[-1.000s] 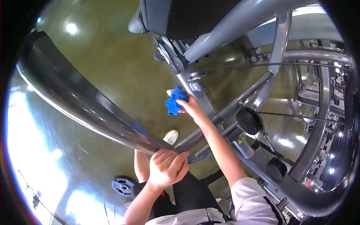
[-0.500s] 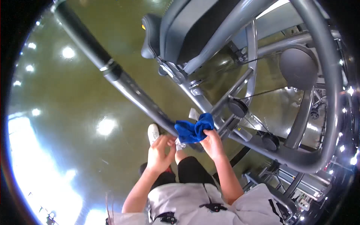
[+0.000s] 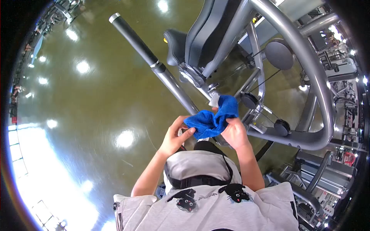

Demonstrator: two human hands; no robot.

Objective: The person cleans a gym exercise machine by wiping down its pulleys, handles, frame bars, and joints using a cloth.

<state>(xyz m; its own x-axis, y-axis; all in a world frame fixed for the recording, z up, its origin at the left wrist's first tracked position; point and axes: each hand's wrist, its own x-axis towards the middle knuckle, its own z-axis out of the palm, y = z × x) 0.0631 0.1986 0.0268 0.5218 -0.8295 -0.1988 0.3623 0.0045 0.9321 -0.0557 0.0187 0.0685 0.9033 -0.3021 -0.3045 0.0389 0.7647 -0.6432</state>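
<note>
A crumpled blue cloth (image 3: 210,122) hangs between my two hands, in front of my waist. My left hand (image 3: 175,134) pinches its left edge between thumb and fingers. On the other side, my right hand (image 3: 234,133) grips the cloth's right end, with some fingers hidden behind it. A white tag (image 3: 214,101) sticks up at the cloth's top. Just beyond the cloth, a grey machine arm with a black grip (image 3: 135,40) slants up to the left; neither hand appears to touch it.
A padded seat (image 3: 200,34) of the exercise machine stands ahead. Its thick curved frame (image 3: 320,88) bends around on the right, with pulleys (image 3: 279,54) and cables inside. More gym equipment (image 3: 308,173) stands at the lower right. Shiny floor (image 3: 96,96) stretches left.
My left hand was apart from the cloth and now holds its left edge. The cloth is raised and spread a little wider. My view has shifted, showing more of the machine.
</note>
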